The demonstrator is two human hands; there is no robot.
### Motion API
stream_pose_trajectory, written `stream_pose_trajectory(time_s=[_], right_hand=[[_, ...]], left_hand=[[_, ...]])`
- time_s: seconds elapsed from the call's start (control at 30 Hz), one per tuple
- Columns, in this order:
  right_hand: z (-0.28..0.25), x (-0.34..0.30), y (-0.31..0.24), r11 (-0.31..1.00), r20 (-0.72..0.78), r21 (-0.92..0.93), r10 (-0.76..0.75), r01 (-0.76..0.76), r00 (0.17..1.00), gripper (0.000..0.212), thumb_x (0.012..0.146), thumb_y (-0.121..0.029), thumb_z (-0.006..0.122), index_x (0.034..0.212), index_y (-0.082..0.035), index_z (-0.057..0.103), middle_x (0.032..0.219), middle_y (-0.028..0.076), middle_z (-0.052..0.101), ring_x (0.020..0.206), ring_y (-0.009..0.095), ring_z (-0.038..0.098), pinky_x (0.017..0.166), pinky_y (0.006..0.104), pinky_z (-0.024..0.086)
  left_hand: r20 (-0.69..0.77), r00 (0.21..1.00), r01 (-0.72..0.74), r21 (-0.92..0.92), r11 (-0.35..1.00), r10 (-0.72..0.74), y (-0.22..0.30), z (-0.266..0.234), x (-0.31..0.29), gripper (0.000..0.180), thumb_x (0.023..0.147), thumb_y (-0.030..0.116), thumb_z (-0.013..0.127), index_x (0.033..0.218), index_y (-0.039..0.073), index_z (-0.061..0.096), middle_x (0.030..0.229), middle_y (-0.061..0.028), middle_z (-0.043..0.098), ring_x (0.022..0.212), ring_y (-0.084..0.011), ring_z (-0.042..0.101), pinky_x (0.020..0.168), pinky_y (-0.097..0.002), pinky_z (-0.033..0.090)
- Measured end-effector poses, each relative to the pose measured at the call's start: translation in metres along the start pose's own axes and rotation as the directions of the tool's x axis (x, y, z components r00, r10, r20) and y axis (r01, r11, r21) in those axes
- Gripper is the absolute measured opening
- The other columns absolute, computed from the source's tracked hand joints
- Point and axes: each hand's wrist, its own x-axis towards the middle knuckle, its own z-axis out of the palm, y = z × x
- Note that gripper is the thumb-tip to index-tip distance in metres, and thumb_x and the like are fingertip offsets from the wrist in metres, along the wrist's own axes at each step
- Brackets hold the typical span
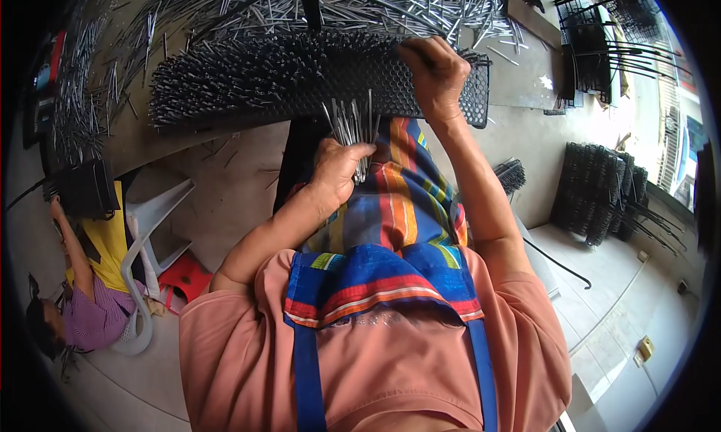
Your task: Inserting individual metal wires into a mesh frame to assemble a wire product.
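Observation:
In front of me lies a long black perforated rack (357, 79), slightly tilted, its far edge against the work surface. Thin metal rods (233, 79) stand packed in its holes on the left and middle, while the holes toward the right show bare. My left hand (336, 165) is closed round a loose bundle of silvery rods (350, 124), held upright just below the rack's near edge. Over the right part of the rack is my right hand (439, 71), its fingers curled in a pinch. Whatever those fingers hold is hidden.
A heap of loose metal rods (375, 11) covers the table beyond the rack. At left, another person (90, 304) on a white chair (135, 319) handles a dark rack (84, 191). Black racks stand stacked on the right (593, 191) and at the upper right (589, 56).

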Motion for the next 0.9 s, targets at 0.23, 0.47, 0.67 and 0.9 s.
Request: stream_pose_trajectory(time_s=[0.23, 0.47, 0.67, 0.9], right_hand=[[-0.002, -0.004, -0.001, 0.975, 0.036, -0.208, -0.075, 0.081, 0.997, 0.011, 0.082, -0.014, 0.072, 0.085, -0.003, 0.072, 0.07, 0.008, 0.065, 0.059, 0.013, 0.061, 0.056, 0.0284, 0.047], [-0.021, -0.048, -0.012, 0.767, 0.583, 0.139, 0.447, -0.626, 0.678, 0.011, 0.08, -0.011, 0.073, 0.08, 0.0, 0.07, 0.062, -0.001, 0.06, 0.053, 0.005, 0.049, 0.048, 0.0232, 0.037], [-0.025, -0.046, -0.016, 0.465, 0.607, 0.331, 0.561, -0.821, 0.563, 0.011, 0.083, -0.009, 0.072, 0.078, 0.0, 0.067, 0.06, -0.001, 0.057, 0.048, 0.004, 0.045, 0.043, 0.021, 0.032], [-0.029, -0.041, -0.009, 0.532, 0.606, 0.319, 0.522, -0.785, 0.6, 0.009, 0.083, -0.008, 0.071, 0.08, 0.0, 0.068, 0.06, -0.001, 0.057, 0.048, 0.006, 0.047, 0.044, 0.0209, 0.035]], left_hand=[[0.019, 0.991, 0.13, -0.181, 0.975, -0.129, 0.032, 0.02, -0.013, 0.024, 0.078, -0.008, 0.062, 0.101, -0.003, 0.067, 0.088, -0.0126, 0.071, 0.075, -0.0228, 0.07, 0.069, -0.034, 0.058], [0.093, 0.995, 0.059, -0.155, 0.986, -0.045, 0.046, 0.044, -0.023, 0.018, 0.083, -0.006, 0.06, 0.099, -0.003, 0.066, 0.085, -0.0128, 0.071, 0.07, -0.0228, 0.071, 0.057, -0.03, 0.057], [0.079, 0.996, 0.049, -0.119, 0.992, -0.039, 0.045, 0.043, -0.03, 0.021, 0.082, -0.008, 0.06, 0.101, -0.003, 0.066, 0.087, -0.0117, 0.071, 0.071, -0.0227, 0.072, 0.058, -0.0303, 0.059], [0.111, 0.992, -0.054, -0.06, 0.997, 0.06, 0.035, 0.044, -0.023, 0.022, 0.08, -0.012, 0.059, 0.1, -0.005, 0.066, 0.091, -0.0126, 0.07, 0.071, -0.0237, 0.071, 0.058, -0.0322, 0.06]])
